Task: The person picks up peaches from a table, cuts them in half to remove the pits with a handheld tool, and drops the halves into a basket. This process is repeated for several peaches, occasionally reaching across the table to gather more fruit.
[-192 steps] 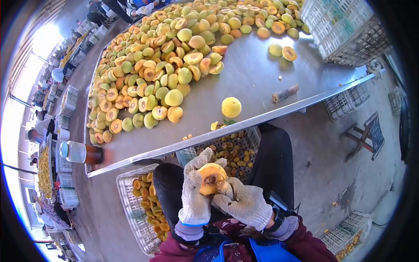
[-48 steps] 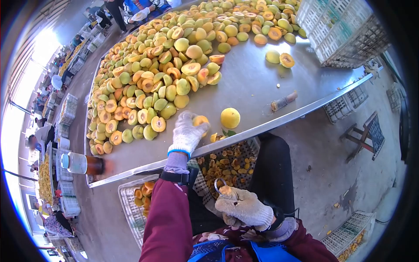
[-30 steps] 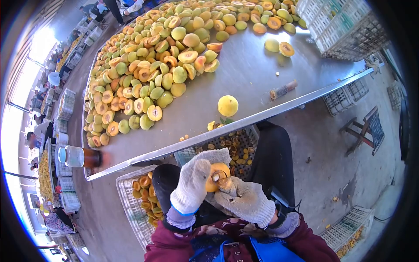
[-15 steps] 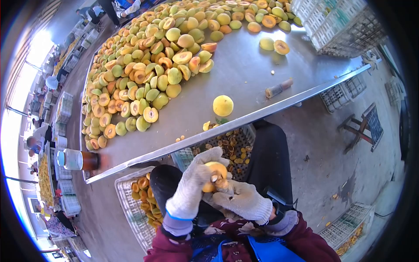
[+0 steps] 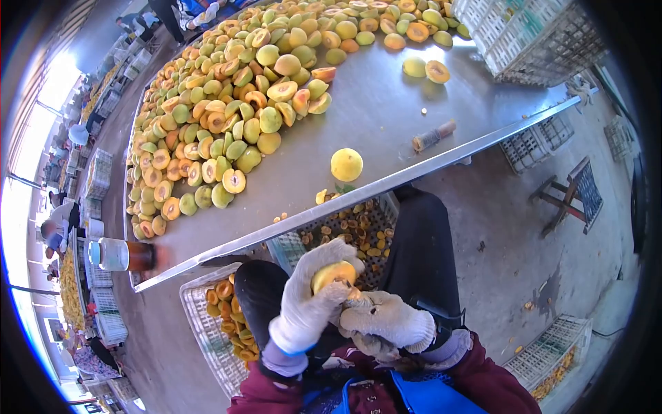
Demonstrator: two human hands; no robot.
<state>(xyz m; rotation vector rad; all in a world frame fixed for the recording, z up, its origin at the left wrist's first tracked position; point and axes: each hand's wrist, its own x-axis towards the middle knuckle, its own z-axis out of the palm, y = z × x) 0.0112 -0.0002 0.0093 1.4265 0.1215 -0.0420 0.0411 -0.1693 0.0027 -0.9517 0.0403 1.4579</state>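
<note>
My left hand (image 5: 308, 297), in a pale knit glove, is closed around a halved yellow fruit (image 5: 334, 277) above my lap. Against the fruit's lower right side, my gloved right hand (image 5: 386, 320) is closed on a small tool, mostly hidden by the fingers; a ring-shaped end showed earlier. A large pile of halved fruit (image 5: 234, 110) covers the left and back of the metal table (image 5: 289, 190). One round yellow fruit (image 5: 346, 165) lies near the table's front edge, beside small scraps and a green leaf.
Below the table are a crate of fruit scraps (image 5: 276, 250) and a white crate of fruit halves (image 5: 200, 324). A jar (image 5: 114, 254) stands at the left corner, a wrapped handle (image 5: 434, 136) lies right, and a crate (image 5: 527, 45) stands behind. People work at far left.
My left hand went from the table back to my lap with a fruit half, and both hands met there. Since then the fruit has turned and the right hand has shifted slightly.
</note>
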